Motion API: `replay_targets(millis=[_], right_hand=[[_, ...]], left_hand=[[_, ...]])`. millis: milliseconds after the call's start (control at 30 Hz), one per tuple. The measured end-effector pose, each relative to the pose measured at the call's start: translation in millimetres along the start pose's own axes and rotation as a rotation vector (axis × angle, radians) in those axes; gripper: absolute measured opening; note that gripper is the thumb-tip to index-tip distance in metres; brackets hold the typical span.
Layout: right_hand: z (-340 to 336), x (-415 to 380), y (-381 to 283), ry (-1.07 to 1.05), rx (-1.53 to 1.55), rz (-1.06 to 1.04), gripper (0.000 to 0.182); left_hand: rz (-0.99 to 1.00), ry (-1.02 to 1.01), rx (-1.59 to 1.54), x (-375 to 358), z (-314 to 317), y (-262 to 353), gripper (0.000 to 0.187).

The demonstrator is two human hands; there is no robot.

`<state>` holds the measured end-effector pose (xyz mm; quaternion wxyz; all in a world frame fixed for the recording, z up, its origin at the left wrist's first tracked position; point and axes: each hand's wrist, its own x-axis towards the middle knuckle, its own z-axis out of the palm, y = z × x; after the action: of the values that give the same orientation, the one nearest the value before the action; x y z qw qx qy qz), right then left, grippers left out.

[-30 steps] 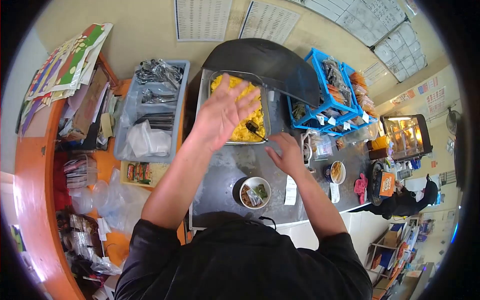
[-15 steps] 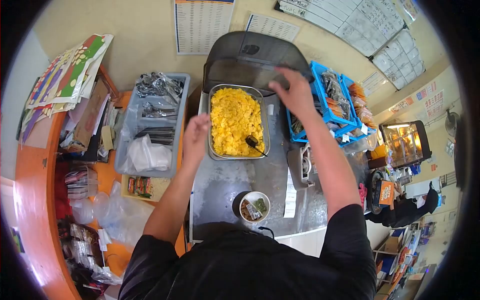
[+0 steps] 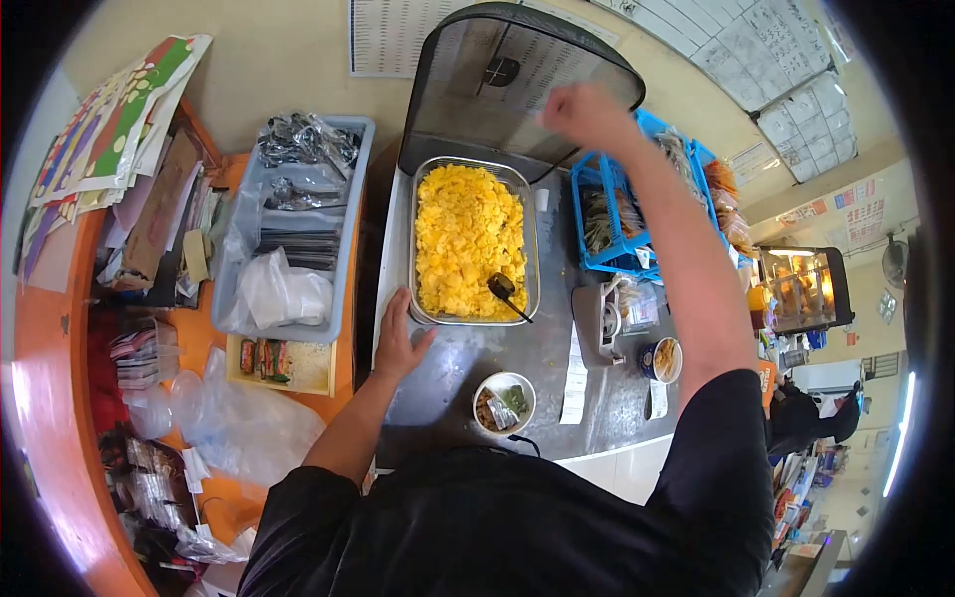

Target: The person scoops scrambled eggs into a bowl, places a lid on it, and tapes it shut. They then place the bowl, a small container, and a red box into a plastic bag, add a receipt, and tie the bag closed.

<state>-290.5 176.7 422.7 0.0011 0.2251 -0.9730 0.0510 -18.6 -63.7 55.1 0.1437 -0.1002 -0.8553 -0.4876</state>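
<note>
Steel counter (image 3: 517, 378), worn and dull, runs from the wall toward the person. At its back stands a dark mesh food cover (image 3: 507, 80), tipped up on its rear edge against the wall, open side facing the person. Right hand (image 3: 577, 109) is raised at the cover's right rim, fingers curled into a fist there; whether they actually pinch the rim cannot be told. Directly below the cover sits a rectangular metal tray (image 3: 527, 239) heaped with yellow food (image 3: 463, 239), uncovered, with a dark spoon (image 3: 505, 294) resting in its lower right corner. Left of the counter, a grey bin (image 3: 343, 229) holds bagged cutlery and folded plastic. Right of the tray, a blue crate (image 3: 612, 219) holds packets. Left hand (image 3: 400, 338) lies flat, palm down, fingers spread and holding nothing, on the counter just at the tray's lower left corner. Nearer the person, a small white bowl (image 3: 503, 405) with brown and green bits stands apart from the tray; a paper slip (image 3: 573, 373) lies beside it.
</note>
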Motion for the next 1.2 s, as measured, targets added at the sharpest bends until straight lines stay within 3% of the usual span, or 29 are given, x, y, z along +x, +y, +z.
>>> replay_targets(millis=[100, 167, 233, 333, 433, 533, 833, 1033, 1200], right_hand=[[100, -72, -31, -0.447, -0.15, -0.099, 0.036], [185, -126, -25, -0.663, -0.177, -0.033, 0.042], [218, -164, -39, -0.625, -0.024, 0.137, 0.041], [254, -189, -33, -0.422, -0.005, 0.228, 0.03], [272, -198, -20, -0.171, -0.036, 0.112, 0.025], [277, -197, -28, -0.178, -0.002, 0.207, 0.025], [265, -216, -56, -0.315, 0.07, -0.025, 0.034], [257, -200, -41, -0.377, 0.183, -0.074, 0.027], [275, -199, -8, -0.346, 0.471, 0.136, 0.017]], left_hand=[[-0.001, -0.006, -0.002, -4, 4, -3, 0.086], [-0.015, -0.025, -0.004, -4, 3, -2, 0.087], [-0.023, -0.032, 0.028, -5, 2, 0, 0.088], [-0.037, -0.028, 0.047, -6, 5, -2, 0.086], [-0.064, -0.065, 0.096, -7, 5, 1, 0.085], [-0.071, -0.088, 0.131, -8, 7, 1, 0.086], [-0.048, -0.09, 0.16, -9, 11, -6, 0.089], [-0.034, -0.093, 0.179, -9, 10, -4, 0.09], [-0.039, -0.095, 0.196, -8, 10, -3, 0.09]])
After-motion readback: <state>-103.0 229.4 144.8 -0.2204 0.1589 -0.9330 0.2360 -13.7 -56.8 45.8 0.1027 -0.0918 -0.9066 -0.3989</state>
